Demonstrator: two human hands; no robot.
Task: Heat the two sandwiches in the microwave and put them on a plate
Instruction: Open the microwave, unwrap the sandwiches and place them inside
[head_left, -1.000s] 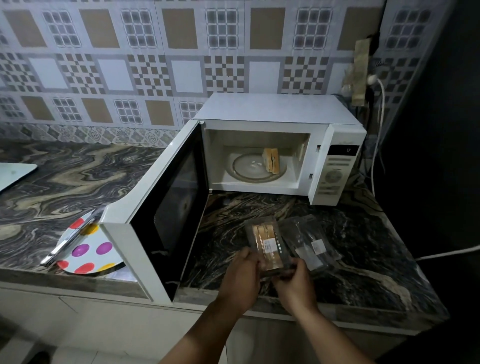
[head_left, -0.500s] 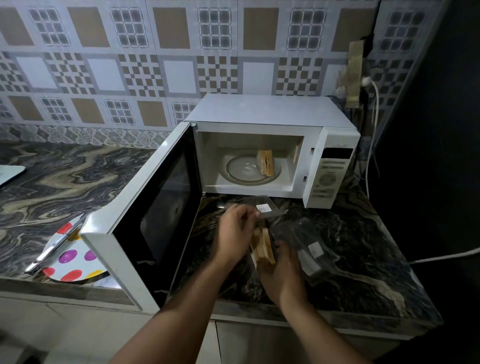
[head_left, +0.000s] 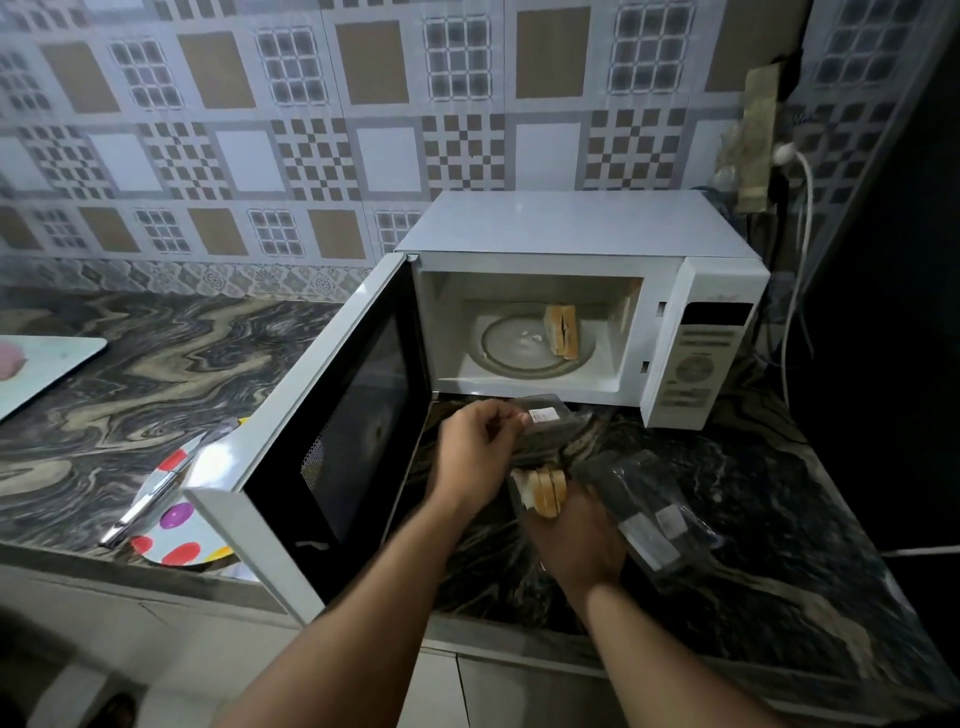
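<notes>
The spotted plate (head_left: 176, 525) lies at the worktop's (head_left: 156, 374) front edge, partly behind the open microwave (head_left: 576, 244) door. Your left hand (head_left: 475, 457) pinches the clear wrapper (head_left: 550, 423) open. One sandwich (head_left: 562, 331) stands on edge on the turntable, long axis front-to-back. Your right hand (head_left: 576, 540) grips the second sandwich (head_left: 543, 491), cut edge pointing away from you.
</notes>
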